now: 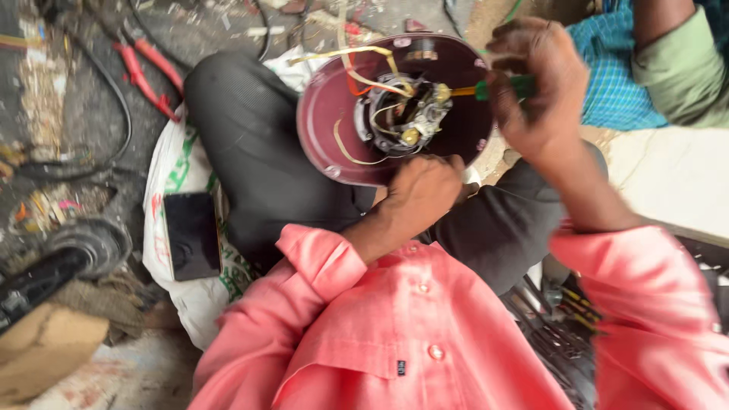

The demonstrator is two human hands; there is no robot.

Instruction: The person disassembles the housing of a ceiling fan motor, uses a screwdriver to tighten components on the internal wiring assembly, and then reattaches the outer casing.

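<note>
A round maroon appliance housing [326, 129] rests upturned on my lap, showing a metal motor part [406, 114] and loose yellow, white and orange wires. My left hand [421, 190] grips the housing's near rim from below. My right hand [535, 83] is closed on a green-handled screwdriver [486, 89] whose yellow shaft points left into the motor part.
A black phone [191, 235] lies on a white plastic bag [171, 171] to my left. Red-handled pliers [144, 72] and black cables lie on the dirty floor. Another person in a blue checked cloth [615, 68] sits at the upper right. Tools [562, 319] lie by my right side.
</note>
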